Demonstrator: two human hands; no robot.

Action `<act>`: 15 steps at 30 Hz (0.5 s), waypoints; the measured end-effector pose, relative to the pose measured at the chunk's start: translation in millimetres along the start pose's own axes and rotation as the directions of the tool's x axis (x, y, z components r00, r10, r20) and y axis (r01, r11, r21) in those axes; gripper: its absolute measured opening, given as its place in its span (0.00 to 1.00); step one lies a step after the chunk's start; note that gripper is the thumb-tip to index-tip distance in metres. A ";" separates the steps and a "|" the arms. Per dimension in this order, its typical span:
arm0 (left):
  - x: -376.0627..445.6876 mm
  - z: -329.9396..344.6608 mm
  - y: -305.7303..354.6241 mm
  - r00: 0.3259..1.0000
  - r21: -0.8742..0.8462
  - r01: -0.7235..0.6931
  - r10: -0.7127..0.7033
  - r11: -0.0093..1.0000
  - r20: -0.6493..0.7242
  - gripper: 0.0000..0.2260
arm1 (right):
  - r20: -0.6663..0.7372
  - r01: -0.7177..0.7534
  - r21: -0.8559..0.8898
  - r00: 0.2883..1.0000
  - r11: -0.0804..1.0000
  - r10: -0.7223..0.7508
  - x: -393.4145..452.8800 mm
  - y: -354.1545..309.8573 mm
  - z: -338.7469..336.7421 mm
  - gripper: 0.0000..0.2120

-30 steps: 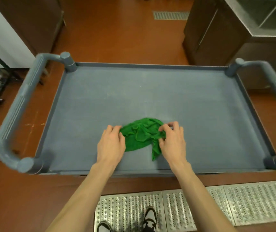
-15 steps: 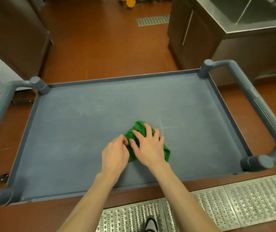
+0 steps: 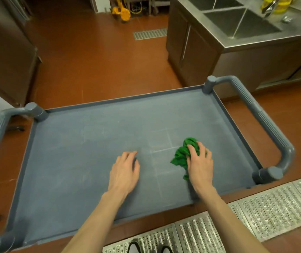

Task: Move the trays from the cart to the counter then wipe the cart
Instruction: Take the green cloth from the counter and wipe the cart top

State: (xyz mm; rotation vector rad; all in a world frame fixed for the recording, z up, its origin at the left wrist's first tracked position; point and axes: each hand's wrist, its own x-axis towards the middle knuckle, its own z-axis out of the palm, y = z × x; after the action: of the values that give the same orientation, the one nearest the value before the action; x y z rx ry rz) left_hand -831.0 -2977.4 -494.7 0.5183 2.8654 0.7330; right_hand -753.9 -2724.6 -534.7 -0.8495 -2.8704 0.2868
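Note:
A grey plastic cart [image 3: 84, 150] with a flat top shelf fills the middle of the view; no trays stand on it. A crumpled green cloth [image 3: 181, 155] lies on the shelf's right half. My right hand [image 3: 199, 165] lies on top of the cloth with fingers spread, pressing it against the shelf. My left hand [image 3: 125, 170] rests flat on the bare shelf to the cloth's left, fingers relaxed and holding nothing.
Grey tube handles [image 3: 266, 125] rise at both short ends of the cart. A steel counter with sinks [image 3: 237, 22] stands at the back right. A metal floor grate [image 3: 273, 207] runs along the near side, and a dark cabinet [image 3: 3, 52] stands at the left.
My right hand has slid the green cloth rightward across the shelf. My left hand has let go of the cloth and now lies flat apart from it. The view has tilted up.

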 end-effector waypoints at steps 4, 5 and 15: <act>-1.4 7.3 -9.6 0.997 0.031 -0.062 0.061 0.998 0.048 0.29 | -0.004 -0.216 0.094 0.976 0.972 0.217 9.9 21.0 -8.7 0.26; -1.2 9.1 -11.4 0.996 0.026 -0.075 0.074 0.997 0.047 0.29 | 0.002 -0.246 0.151 0.969 0.958 0.248 12.7 17.9 -9.8 0.24; 19.6 -11.5 9.1 0.973 -0.117 -0.224 0.228 0.967 0.022 0.29 | 0.463 -0.365 0.881 0.797 -0.302 0.389 10.1 -52.9 -85.2 0.07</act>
State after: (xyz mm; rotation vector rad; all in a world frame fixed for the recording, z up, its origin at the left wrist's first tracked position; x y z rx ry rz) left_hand -849.1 -2967.9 -481.2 0.8430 2.7397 0.9063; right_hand -774.6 -2750.4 -439.5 -1.1611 -1.1075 2.1538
